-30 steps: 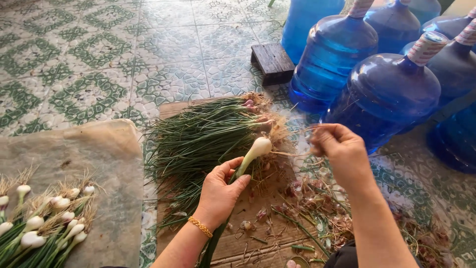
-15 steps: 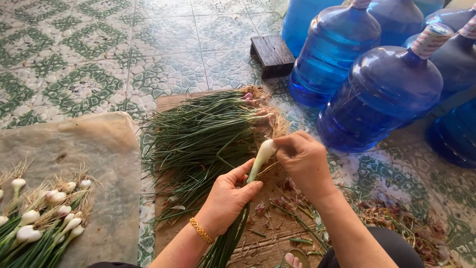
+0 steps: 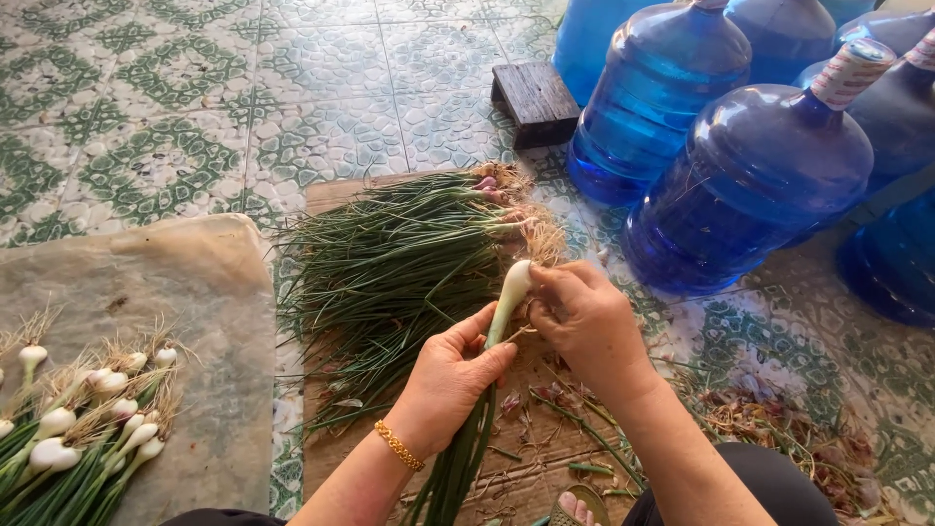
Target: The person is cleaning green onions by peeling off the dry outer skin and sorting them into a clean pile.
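Both hands, left and right, grip one green onion, hiding its middle.

Smooth bulb, glossy plastic, rough board

The spring onion has a smooth, faintly shiny white bulb; the water jugs are glossy blue plastic, the cardboard sheet matt brown, the wooden block dark and rough-grained, the floor tiles pebbled and glazed.
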